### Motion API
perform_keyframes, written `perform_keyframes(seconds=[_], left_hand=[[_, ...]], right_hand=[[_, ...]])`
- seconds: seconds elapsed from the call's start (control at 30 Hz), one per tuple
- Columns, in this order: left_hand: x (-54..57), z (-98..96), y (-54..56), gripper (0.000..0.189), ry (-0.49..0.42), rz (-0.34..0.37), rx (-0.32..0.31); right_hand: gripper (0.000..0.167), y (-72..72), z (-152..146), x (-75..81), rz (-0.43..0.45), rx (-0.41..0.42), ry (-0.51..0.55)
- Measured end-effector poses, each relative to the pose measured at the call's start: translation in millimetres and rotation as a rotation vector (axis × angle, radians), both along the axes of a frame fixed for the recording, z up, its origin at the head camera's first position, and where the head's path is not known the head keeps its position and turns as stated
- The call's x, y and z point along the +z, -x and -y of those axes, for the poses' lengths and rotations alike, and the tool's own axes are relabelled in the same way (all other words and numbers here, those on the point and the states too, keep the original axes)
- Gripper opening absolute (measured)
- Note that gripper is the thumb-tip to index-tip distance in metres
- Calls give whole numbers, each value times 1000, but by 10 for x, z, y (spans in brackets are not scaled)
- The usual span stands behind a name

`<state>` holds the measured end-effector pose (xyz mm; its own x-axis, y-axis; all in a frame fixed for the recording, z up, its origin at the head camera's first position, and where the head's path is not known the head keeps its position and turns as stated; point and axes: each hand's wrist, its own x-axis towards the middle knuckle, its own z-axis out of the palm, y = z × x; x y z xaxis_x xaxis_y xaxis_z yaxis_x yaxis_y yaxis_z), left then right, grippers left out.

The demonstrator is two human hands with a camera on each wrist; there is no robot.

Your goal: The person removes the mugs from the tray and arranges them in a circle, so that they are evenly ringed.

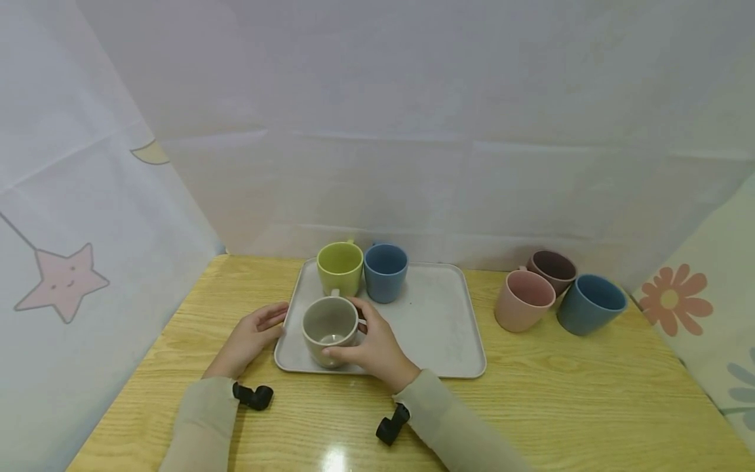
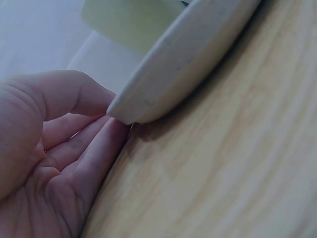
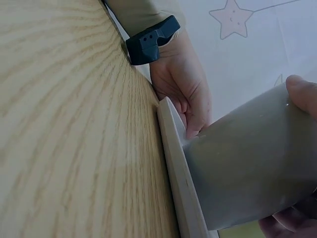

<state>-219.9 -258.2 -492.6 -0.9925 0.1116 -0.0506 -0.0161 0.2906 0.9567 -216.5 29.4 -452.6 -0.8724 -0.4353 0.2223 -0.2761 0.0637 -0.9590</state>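
Note:
A grey-beige mug point(image 1: 330, 321) stands on the front left part of a pale tray point(image 1: 439, 328). My right hand point(image 1: 377, 341) grips this mug from its right side, thumb toward the front and fingers behind. In the right wrist view the mug's base point(image 3: 213, 198) is right at the tray surface, just inside the rim. At the tray's left edge is my left hand point(image 1: 253, 334); in the left wrist view its thumb and fingertips pinch the rim point(image 2: 148, 89). Behind the gripped mug, a yellow-green mug point(image 1: 340, 269) and a blue mug point(image 1: 386, 272) stand side by side on the tray.
To the right of the tray, a pink mug point(image 1: 523, 301), a dark purple mug point(image 1: 552, 267) and another blue mug point(image 1: 592, 305) cluster on the wooden table point(image 1: 548, 400). A white cloth backdrop point(image 1: 389, 131) rises behind the table and along both sides.

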Motion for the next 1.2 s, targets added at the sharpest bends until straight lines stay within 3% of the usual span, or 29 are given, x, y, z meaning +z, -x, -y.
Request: perform_keyframes(seconds=[0.57,0.93,1.2], left_hand=[[1,-3,-5,57,-16,4,-3],[19,-9,-11,58,-3,30,0],[22,-9,-6,58,-1,30,-2]], right_hand=[[84,-17,-85,93,-87,-23,-61],[82,8,-328,36,-144,-50,-65],[82,-63,-577,165,-232,-78,-68]])
